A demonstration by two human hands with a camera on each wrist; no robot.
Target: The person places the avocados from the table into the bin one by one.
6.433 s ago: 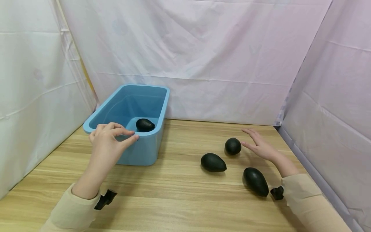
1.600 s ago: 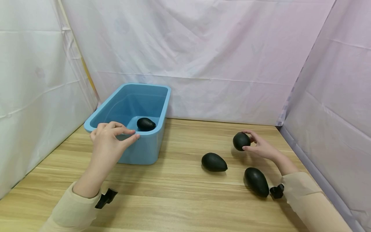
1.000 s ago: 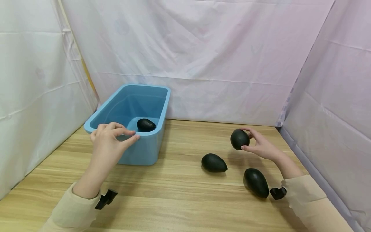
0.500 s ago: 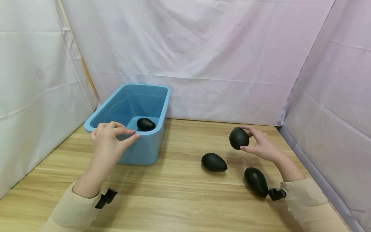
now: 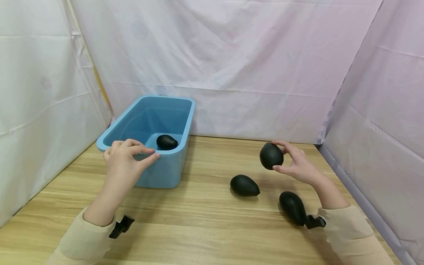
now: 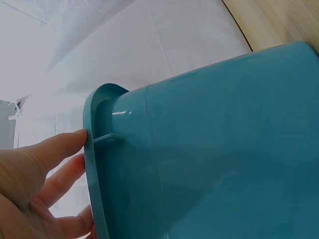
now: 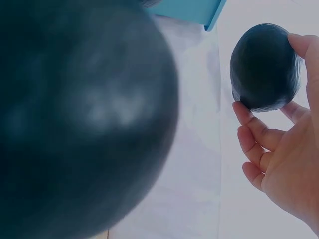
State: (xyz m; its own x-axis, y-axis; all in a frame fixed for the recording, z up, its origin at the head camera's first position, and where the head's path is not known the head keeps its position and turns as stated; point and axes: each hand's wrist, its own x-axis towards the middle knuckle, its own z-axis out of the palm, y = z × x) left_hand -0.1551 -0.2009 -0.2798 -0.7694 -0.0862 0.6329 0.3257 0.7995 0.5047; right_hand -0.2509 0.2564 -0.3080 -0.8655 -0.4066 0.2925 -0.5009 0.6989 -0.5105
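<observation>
My left hand (image 5: 124,162) pinches the near rim of a light blue plastic bin (image 5: 162,173); in the left wrist view the thumb touches the rim's outer edge and the other fingers lie along it. A dark avocado (image 5: 166,142) lies on the bin's floor. On the right, my right hand (image 5: 299,165) grips another dark avocado (image 5: 271,156) between thumb and fingers, raised over the table. The right wrist view shows this held avocado (image 7: 264,67) with the fingertips round its sides.
Two more dark avocados rest on the wooden table (image 5: 198,228): one (image 5: 244,185) mid-right, another (image 5: 293,208) close beside the right wrist camera (image 5: 315,222), filling much of the right wrist view. White cloth (image 5: 238,66) walls the back and sides.
The right hand, open beside the far-right avocado at first, has gripped it, lifted it off the table and moved it slightly left. The left hand has stayed at the bin's rim.
</observation>
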